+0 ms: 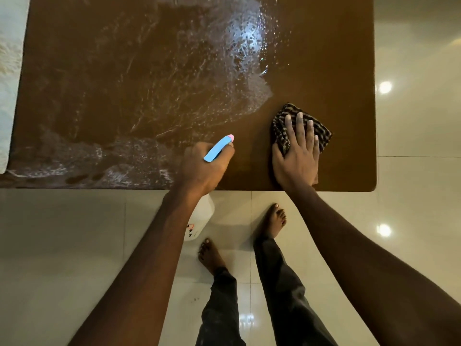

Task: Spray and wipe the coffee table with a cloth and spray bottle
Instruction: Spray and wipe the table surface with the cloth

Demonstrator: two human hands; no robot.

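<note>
Our left hand (204,168) grips the spray bottle (217,152) at the near edge of the brown tabletop (336,58), its blue head pointing far and right. Our right hand (296,158) lies flat with spread fingers on the striped cloth (280,126), at the near right of the tabletop. Wet streaks (174,83) cover the left and middle parts.

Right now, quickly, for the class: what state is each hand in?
Left hand: closed, gripping the white plastic spray bottle with the blue trigger head.
Right hand: open, pressing flat on the dark checked cloth.
</note>
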